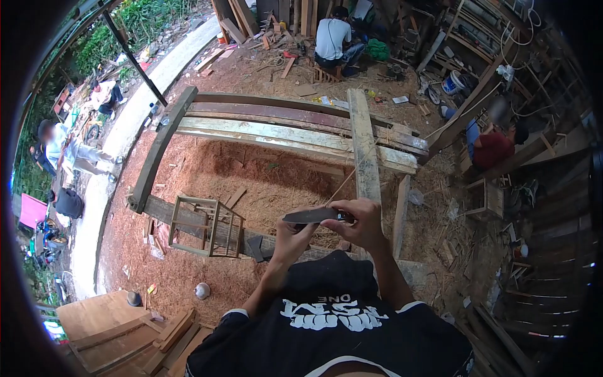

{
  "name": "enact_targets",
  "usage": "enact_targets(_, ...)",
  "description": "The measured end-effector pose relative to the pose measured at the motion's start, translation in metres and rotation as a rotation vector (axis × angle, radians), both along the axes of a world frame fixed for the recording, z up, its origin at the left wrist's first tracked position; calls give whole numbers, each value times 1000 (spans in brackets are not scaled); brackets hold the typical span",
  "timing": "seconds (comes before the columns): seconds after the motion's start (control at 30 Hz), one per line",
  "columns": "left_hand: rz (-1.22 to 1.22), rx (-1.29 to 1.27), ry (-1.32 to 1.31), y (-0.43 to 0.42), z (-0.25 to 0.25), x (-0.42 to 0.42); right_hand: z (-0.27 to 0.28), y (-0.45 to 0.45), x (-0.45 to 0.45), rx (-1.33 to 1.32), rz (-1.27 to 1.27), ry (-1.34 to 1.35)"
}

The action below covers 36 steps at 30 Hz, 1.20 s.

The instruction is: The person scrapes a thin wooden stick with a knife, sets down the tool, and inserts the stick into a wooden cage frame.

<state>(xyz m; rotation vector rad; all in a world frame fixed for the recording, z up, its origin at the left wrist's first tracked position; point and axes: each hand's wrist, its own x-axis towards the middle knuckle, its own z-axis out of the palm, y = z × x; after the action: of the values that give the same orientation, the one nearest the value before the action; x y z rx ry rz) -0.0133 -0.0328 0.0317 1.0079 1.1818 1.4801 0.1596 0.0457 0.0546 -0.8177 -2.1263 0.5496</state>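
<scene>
Held up in front of my chest is a dark, long, flat tool (308, 216) with a pointed left end and a small shiny part at its right end. I cannot make out its exact kind. My left hand (292, 240) is closed around its left and lower side. The fingers and thumb of my right hand (363, 225) pinch its right end near the shiny part. Below and left of my hands, a dark angular piece (255, 248) lies on a long beam (160, 209), beside a small open wooden frame (210, 226).
A rack of long planks (270, 130) stands ahead, crossed by an upright-running board (364, 147). Shavings cover the ground (264, 179). A person in white (331, 41) crouches at the back; another in red (493, 151) sits at right. Stacked lumber (166, 339) lies at lower left.
</scene>
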Motion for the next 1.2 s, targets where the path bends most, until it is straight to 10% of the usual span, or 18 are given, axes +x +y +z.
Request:
enact_targets(0.23,-85,-68,-163,-3,-6,-10,-4,6,-1,155,-24,56)
enact_targets(0.4,-201,-214,-162,-28,-11,-20,-15,59,58,-101,-565,138)
enact_targets(1.2,-107,-84,-324,3,-14,-7,-3,-5,-8,-179,33,62)
